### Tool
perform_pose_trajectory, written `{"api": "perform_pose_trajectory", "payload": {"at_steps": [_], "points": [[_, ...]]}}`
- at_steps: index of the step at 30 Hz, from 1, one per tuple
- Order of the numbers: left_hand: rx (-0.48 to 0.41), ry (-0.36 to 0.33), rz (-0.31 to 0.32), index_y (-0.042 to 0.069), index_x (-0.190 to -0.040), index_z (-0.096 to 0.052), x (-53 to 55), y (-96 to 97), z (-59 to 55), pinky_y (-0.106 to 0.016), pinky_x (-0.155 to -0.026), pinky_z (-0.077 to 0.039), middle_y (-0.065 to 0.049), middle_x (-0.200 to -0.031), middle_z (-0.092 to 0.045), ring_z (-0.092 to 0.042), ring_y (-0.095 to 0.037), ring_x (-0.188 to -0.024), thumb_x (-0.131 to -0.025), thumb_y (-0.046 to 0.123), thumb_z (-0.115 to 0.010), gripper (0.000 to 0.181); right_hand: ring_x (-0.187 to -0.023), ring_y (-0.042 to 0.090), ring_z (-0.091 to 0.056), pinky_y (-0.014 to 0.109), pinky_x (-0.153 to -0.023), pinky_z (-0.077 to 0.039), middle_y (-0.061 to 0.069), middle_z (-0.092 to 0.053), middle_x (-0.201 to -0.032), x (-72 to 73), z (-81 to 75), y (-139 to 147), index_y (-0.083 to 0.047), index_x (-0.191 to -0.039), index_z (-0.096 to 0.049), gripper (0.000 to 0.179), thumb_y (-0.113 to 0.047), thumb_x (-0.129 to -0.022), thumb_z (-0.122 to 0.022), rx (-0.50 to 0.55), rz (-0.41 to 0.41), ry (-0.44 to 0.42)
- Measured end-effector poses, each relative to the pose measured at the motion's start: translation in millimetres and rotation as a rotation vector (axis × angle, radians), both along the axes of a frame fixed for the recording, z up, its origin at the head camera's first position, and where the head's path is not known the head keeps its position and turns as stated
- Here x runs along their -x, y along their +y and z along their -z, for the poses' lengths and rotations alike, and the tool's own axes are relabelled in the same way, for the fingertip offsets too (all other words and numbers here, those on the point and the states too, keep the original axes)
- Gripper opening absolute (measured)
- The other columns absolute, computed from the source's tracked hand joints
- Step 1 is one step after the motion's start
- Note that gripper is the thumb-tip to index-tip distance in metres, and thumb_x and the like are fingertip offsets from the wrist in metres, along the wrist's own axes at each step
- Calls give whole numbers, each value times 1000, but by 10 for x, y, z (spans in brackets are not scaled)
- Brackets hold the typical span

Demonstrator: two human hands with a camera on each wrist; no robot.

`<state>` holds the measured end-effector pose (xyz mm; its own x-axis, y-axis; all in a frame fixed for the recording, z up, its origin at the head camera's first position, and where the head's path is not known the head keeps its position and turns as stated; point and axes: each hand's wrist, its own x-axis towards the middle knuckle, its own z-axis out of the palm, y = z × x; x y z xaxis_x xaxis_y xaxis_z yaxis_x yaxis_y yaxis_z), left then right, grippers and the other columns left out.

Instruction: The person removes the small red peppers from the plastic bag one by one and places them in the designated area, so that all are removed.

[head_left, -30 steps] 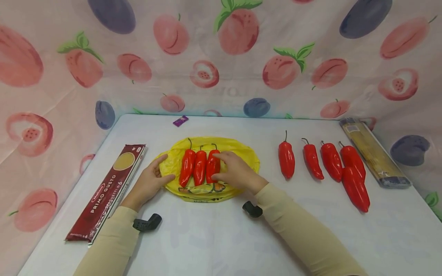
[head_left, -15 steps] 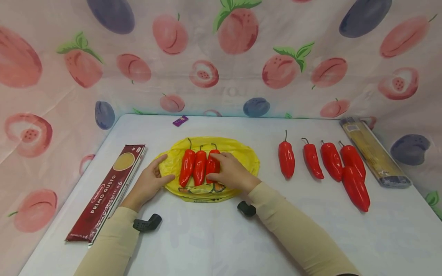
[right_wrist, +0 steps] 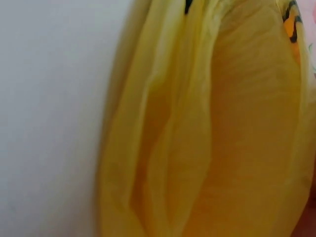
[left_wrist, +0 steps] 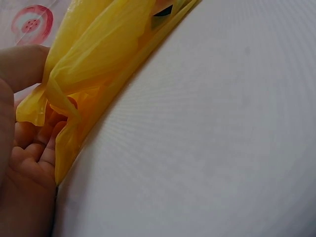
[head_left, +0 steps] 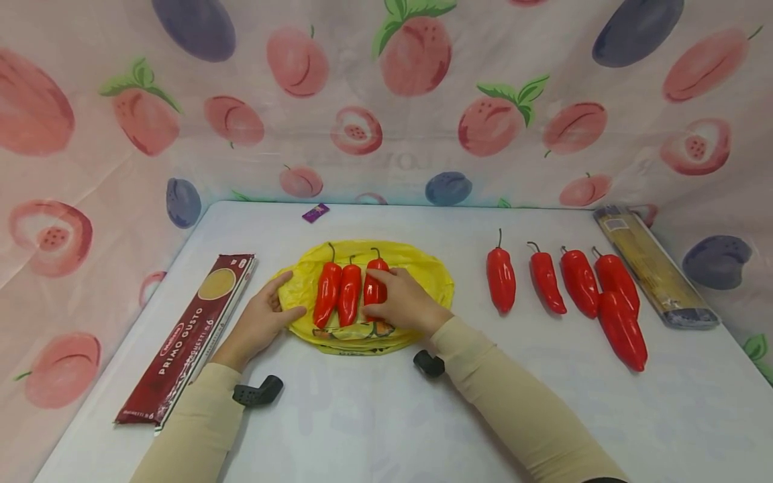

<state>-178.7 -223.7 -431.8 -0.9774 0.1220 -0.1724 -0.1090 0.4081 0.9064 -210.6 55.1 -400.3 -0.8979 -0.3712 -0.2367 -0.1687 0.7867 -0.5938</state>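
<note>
A flattened yellow plastic bag (head_left: 423,268) lies on the white table with three red peppers on it, stems pointing away. Two of them, the left pepper (head_left: 327,295) and the middle pepper (head_left: 349,295), lie side by side. My right hand (head_left: 410,302) grips the right pepper (head_left: 373,290) between thumb and fingers, covering part of it. At the bag's left edge, my left hand (head_left: 260,322) holds the plastic; the left wrist view shows the thumb (left_wrist: 22,66) on one side of the bunched bag (left_wrist: 94,54) and curled fingers behind it. The right wrist view shows mostly bag folds (right_wrist: 197,123).
Left of the bag lies a dark red spaghetti pack (head_left: 187,342). Several more red peppers (head_left: 580,282) lie to the right, beside a clear spaghetti pack (head_left: 658,268). A small purple packet (head_left: 316,212) sits near the back edge. Fruit-printed cloth (head_left: 410,121) hangs behind.
My right hand has closed on the right pepper and shifted slightly left. That pepper now lies a little apart from the middle one. The left hand has stayed in place.
</note>
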Motion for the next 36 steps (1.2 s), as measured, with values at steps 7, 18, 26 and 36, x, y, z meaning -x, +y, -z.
{"api": "perform_pose_trajectory", "payload": {"at_steps": [7,18,26,36], "points": [[14,-4,-1,13,-160,-22,8,-7,21,-44,-112,-35,-13,-161,-29,-36,-30,-143,-94,23,-70,82,-127,30,-44,41,-102,-49,19,-41,-145,36,34,47,-23,-154,-42,74,-30,-89,-77,-26,-3,-2],[27,-4,-10,15,-160,-24,12,1,30,-43,-112,-36,-12,-161,-30,-36,-30,-143,-94,23,-70,81,-124,31,-44,42,-101,-50,20,-39,-143,37,41,82,-25,-152,-45,70,-30,-89,-76,16,23,-27],[20,-3,-9,14,-160,-23,-5,6,9,-44,-112,-35,-14,-160,-30,-36,-30,-143,-94,23,-71,82,-121,28,-43,38,-91,-56,15,-39,-138,27,29,91,-28,-149,-49,67,-30,-89,-78,79,81,-11],[38,-1,-10,14,-160,-23,-4,10,1,-45,-113,-34,-13,-161,-29,-35,-31,-144,-94,25,-71,82,-121,30,-46,40,-86,-58,16,-39,-139,34,-69,133,-25,-148,-50,62,-26,-92,-74,169,90,94]]}}
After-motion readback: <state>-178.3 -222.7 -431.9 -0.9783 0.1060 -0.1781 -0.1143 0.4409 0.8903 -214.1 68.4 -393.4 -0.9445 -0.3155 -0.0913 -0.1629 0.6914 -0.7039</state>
